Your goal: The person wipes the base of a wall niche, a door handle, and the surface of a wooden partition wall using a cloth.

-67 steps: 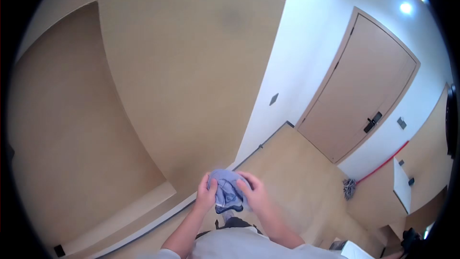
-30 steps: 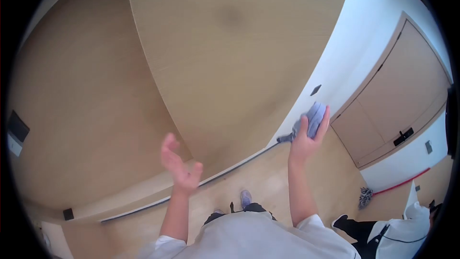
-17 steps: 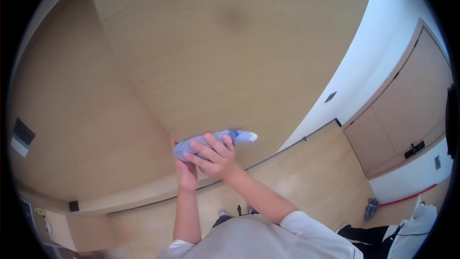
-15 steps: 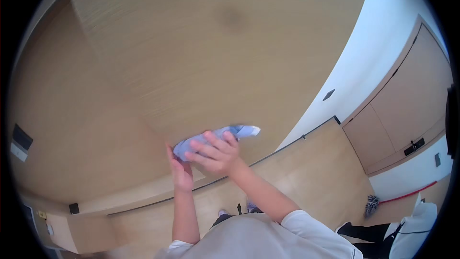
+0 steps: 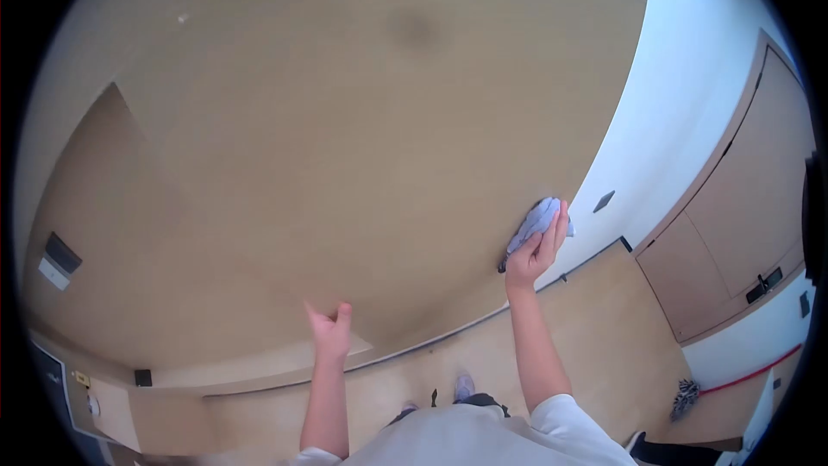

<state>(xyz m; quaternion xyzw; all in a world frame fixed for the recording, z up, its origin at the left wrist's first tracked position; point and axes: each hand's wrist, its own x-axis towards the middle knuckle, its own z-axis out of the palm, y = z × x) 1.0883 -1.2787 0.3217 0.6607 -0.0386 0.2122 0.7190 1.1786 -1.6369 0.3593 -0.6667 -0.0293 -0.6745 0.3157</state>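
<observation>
Cloth (image 5: pixel 536 219) moved right, held by our right hand (image 5: pixel 533 257), bunched between thumb and fingers; our left hand (image 5: pixel 330 333) apart, thumb spread wide.

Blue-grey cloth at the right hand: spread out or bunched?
Bunched. The cloth makes a compact, creased bundle against the right hand, not a flat sheet. Cannot tell how its layers are folded.

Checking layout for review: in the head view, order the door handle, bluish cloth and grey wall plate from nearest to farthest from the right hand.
1. Bluish cloth, in the right hand.
2. Grey wall plate, right of it.
3. Door handle, far right.
</observation>
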